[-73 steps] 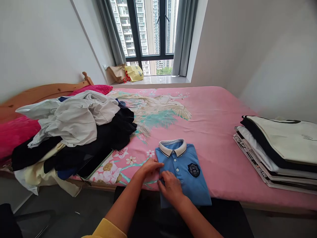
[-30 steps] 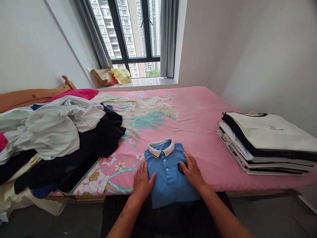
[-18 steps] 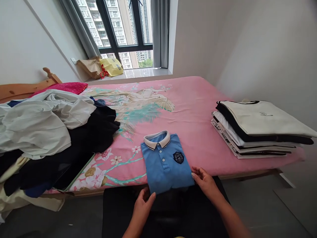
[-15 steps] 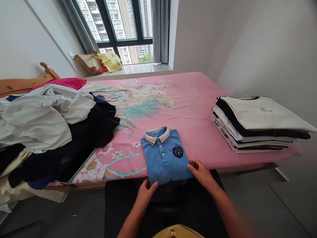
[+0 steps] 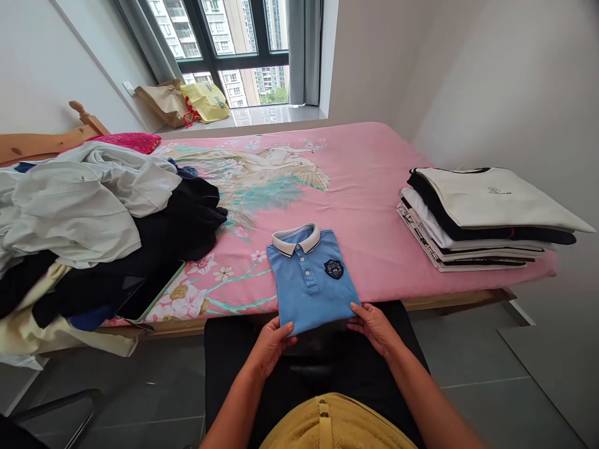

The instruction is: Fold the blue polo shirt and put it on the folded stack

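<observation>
Pinching folded blue shirt [image 5: 306, 293] by near corners: left hand [image 5: 270, 344], right hand [image 5: 375, 327], each grip closed.

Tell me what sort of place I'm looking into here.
Most likely a bedroom in a high-rise home: a bed with a wooden headboard and a bright pink pillow, beside a window that looks onto tall apartment blocks.

Shirt [image 5: 312, 290] across bed edge [image 5: 449, 302], clothes heap [image 5: 88, 209] left, stack [image 5: 486, 206] right
</observation>
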`<action>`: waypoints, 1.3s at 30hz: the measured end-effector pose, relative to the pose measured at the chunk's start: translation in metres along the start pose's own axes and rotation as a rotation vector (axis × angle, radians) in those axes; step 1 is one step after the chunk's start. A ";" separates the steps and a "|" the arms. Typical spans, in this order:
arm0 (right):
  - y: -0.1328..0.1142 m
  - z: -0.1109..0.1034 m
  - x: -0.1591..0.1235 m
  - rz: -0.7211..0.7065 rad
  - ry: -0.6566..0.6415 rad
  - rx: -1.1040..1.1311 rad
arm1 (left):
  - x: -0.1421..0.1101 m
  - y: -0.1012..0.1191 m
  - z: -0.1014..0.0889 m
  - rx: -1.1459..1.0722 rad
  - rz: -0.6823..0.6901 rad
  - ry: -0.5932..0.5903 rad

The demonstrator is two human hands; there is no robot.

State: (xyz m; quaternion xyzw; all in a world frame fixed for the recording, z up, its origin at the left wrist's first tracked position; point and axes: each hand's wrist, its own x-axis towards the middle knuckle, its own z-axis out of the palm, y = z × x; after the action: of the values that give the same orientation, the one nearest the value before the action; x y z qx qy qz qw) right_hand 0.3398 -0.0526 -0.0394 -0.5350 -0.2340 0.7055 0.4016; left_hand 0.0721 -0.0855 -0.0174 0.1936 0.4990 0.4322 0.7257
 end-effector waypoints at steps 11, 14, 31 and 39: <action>-0.017 -0.007 -0.016 -0.030 -0.285 -0.190 | -0.013 -0.004 -0.006 0.074 0.013 -0.114; -0.028 0.003 -0.009 -0.036 -0.328 -0.163 | -0.003 0.008 0.000 0.036 0.041 -0.116; -0.067 0.044 0.014 0.057 -0.361 0.009 | 0.009 0.038 0.001 -0.166 -0.125 -0.178; -0.073 0.052 0.009 0.132 -0.322 0.024 | 0.013 0.055 0.020 -0.157 -0.095 -0.025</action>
State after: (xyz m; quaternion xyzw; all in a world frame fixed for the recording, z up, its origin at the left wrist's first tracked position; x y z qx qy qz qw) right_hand 0.3127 0.0016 0.0272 -0.4247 -0.2513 0.8095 0.3180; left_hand 0.0674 -0.0417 0.0234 0.1175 0.4629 0.4327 0.7646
